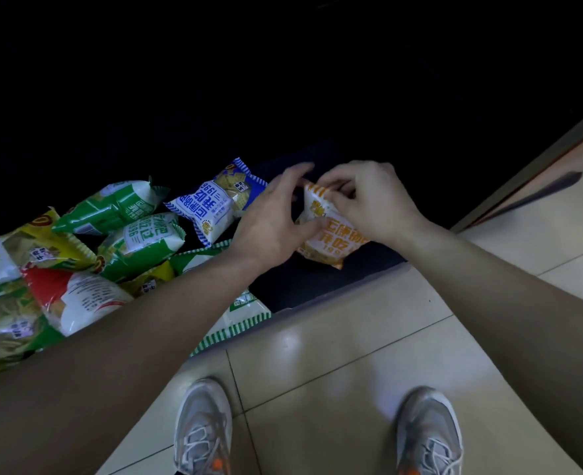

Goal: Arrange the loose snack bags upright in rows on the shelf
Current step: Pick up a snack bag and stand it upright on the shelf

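An orange-and-white crinkled plastic snack bag is held between both hands at the centre of the frame, over the dark, flat shelf surface. The left hand is applied to the bag's left edge, with the thumb pressed on the lower left part of its face and the fingers spread behind the upper edge. The right hand is closed over the bag's upper right portion, with the fingertips pinching the top seam. The bag is seen tilted, its printed face turned towards the camera; whether its lower edge touches the shelf cannot be determined.

Just left of the left hand, a blue-and-white striped snack bag is seen lying on the shelf. Further left, two green-and-white snack bags are piled loosely, one above the other in the frame. At the far left, a yellow snack bag and a red-and-white snack bag are seen lying flat in an overlapping heap. A further green-striped white bag is partly hidden beneath the left forearm, at the shelf's front edge.

The lower half of the frame is occupied by a glossy beige tiled floor, on which two grey laced trainers are visible. The upper part of the frame is in darkness.
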`<state>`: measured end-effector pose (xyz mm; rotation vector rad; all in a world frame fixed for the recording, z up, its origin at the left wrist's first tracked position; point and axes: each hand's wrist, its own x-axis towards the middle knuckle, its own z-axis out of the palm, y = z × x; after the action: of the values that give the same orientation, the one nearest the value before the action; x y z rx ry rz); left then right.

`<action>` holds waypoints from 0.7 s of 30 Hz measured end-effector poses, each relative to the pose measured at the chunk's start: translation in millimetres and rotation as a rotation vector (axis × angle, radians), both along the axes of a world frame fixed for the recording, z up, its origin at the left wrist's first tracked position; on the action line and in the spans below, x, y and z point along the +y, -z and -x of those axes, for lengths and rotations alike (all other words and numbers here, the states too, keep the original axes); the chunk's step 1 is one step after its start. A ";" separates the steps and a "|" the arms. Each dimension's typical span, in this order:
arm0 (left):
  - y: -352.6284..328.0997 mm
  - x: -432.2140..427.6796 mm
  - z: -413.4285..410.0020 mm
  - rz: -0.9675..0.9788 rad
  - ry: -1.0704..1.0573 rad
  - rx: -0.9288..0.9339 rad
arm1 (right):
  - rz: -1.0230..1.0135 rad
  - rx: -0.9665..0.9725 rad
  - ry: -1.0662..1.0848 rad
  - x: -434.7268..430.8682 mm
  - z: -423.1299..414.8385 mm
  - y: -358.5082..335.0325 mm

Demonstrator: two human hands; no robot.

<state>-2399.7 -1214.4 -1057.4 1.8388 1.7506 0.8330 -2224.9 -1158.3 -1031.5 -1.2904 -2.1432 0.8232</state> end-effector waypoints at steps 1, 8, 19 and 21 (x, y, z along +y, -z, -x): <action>0.5 1.1 -2.2 -0.014 0.005 0.015 | 0.028 0.005 -0.014 -2.3 0.5 3.3; 7.0 -0.5 -4.1 0.090 -0.063 0.072 | 0.172 -0.249 -0.078 3.7 -36.9 21.4; -6.5 5.2 -2.4 0.229 0.231 0.591 | 0.235 -0.302 -0.156 0.2 -34.8 18.7; -7.1 8.5 0.3 0.239 0.169 0.551 | 0.170 -0.314 -0.114 2.1 -29.0 15.3</action>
<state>-2400.0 -1205.9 -1050.3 2.1358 1.8636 0.0371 -2196.0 -1156.1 -1046.7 -1.4756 -2.4555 0.9165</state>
